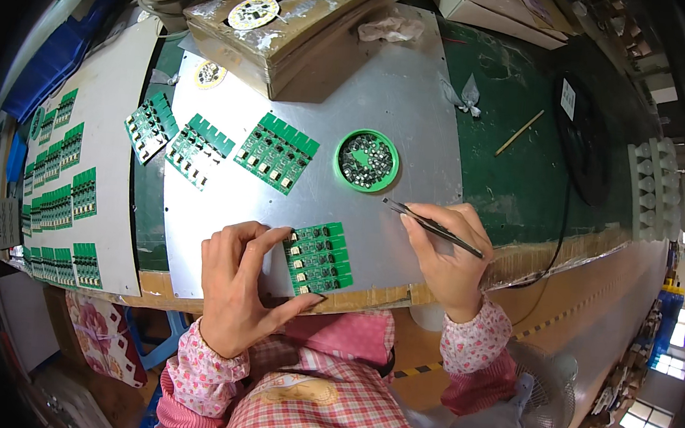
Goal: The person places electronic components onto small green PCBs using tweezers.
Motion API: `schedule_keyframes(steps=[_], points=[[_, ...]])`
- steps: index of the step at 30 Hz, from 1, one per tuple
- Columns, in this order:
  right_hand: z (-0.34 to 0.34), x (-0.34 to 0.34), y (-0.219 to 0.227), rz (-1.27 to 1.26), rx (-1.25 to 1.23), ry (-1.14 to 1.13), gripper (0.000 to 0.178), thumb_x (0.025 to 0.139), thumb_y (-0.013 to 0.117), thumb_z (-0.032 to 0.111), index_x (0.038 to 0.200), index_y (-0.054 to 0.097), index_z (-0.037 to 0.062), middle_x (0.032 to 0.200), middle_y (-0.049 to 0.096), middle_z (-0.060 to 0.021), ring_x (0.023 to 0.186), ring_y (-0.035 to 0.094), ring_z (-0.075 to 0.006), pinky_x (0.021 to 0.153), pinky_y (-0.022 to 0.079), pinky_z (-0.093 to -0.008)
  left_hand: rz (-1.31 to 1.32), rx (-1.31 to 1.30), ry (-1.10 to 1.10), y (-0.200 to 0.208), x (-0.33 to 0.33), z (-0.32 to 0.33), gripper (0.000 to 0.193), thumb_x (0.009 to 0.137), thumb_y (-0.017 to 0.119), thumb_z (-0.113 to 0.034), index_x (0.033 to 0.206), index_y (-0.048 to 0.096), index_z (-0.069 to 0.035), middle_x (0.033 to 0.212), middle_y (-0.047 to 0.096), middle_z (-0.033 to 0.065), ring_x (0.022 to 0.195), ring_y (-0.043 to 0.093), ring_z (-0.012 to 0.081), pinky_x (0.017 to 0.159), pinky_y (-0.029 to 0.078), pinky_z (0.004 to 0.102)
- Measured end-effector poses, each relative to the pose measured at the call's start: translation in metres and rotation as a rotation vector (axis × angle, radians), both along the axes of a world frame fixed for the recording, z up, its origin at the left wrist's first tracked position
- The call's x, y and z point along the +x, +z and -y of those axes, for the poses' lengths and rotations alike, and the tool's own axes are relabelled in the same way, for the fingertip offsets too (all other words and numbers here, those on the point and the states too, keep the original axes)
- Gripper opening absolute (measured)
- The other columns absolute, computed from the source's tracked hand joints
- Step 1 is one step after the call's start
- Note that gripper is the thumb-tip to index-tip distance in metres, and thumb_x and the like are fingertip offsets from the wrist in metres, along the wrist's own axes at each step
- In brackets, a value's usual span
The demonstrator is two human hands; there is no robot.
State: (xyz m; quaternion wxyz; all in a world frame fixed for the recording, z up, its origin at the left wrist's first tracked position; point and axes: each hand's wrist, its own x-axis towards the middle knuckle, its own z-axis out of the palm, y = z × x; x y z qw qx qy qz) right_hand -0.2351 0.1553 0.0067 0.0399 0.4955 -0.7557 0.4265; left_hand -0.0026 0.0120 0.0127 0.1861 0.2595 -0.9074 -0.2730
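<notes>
My left hand (237, 286) steadies a green circuit board panel (319, 258) near the table's front edge. Its index finger and thumb touch opposite corners of the panel's left side. Rows of small black and white components sit on that board. In my right hand (454, 260) is a pair of dark tweezers (444, 233), held like a pen, with the tips pointing up and left. Those tips hover just below a round green dish (396, 171) of small dark and silvery parts. Whether they pinch a part is too small to tell.
Three more board panels, including one circuit panel (277, 154), lie left of the dish on the metal sheet (419, 82). A cardboard box (291, 51) stands behind. Several boards line a pale panel (115, 113) at left. A thin stick (519, 133) and black reel (581, 137) lie right.
</notes>
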Motion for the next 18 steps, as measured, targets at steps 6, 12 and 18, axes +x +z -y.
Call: schedule_keyframes(steps=[6, 12, 18], points=[[-0.0022, 0.0009, -0.0032, -0.081, -0.046, 0.038, 0.025, 0.078, 0.087, 0.005, 0.100, 0.075, 0.0094, 0.085, 0.072, -0.0024, 0.074, 0.066, -0.0189, 0.064, 0.055, -0.0318, 0.024, -0.027, 0.004, 0.0006, 0.0012, -0.0015, 0.083, 0.058, 0.098, -0.038, 0.128, 0.066, -0.006, 0.113, 0.056, 0.0133, 0.107, 0.054, 0.0307, 0.093, 0.044, 0.0433], [-0.0036, 0.0030, -0.0016, -0.093, -0.013, 0.113, 0.027, 0.077, 0.087, 0.006, 0.101, 0.075, 0.0083, 0.086, 0.073, -0.0022, 0.074, 0.067, -0.0186, 0.063, 0.055, -0.0309, 0.018, -0.030, -0.006, 0.0005, 0.0018, -0.0012, 0.083, 0.058, 0.098, -0.037, 0.129, 0.066, -0.006, 0.113, 0.056, 0.0128, 0.106, 0.053, 0.0300, 0.091, 0.044, 0.0415], [-0.0033, -0.0001, -0.0011, -0.064, -0.045, 0.117, 0.027, 0.077, 0.088, 0.006, 0.101, 0.076, 0.0083, 0.085, 0.071, -0.0025, 0.074, 0.068, -0.0186, 0.062, 0.055, -0.0305, 0.031, -0.006, -0.005, 0.0021, 0.0005, -0.0016, 0.084, 0.058, 0.099, -0.036, 0.130, 0.066, -0.007, 0.113, 0.056, 0.0123, 0.107, 0.053, 0.0294, 0.091, 0.044, 0.0417]])
